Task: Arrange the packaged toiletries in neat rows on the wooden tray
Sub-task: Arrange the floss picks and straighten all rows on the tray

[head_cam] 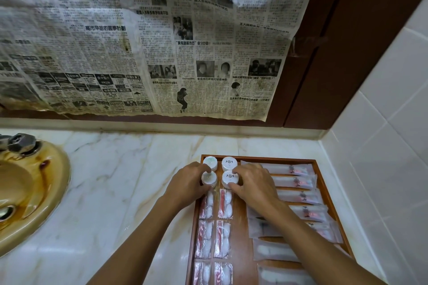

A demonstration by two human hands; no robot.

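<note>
We stand at a marble counter [129,183] with white wall tiles [393,122] to the right and yellowed newspaper [139,37] hung over the dark wood panel behind. A stained beige basin [30,192] is cut off at the left edge. The wooden tray [254,158] sits in the counter's right corner, its near end out of frame. Long frosted sachets [294,183] lie stacked down its right side, partly hidden under our right forearm; their print is unreadable. Clear cotton-bud packets [222,238] form two columns on the left. Four white round jars sit at the far left corner: our left hand [187,185] pinches the near-left jar [209,178], our right hand [252,185] grips the near-right jar [230,178].
</note>
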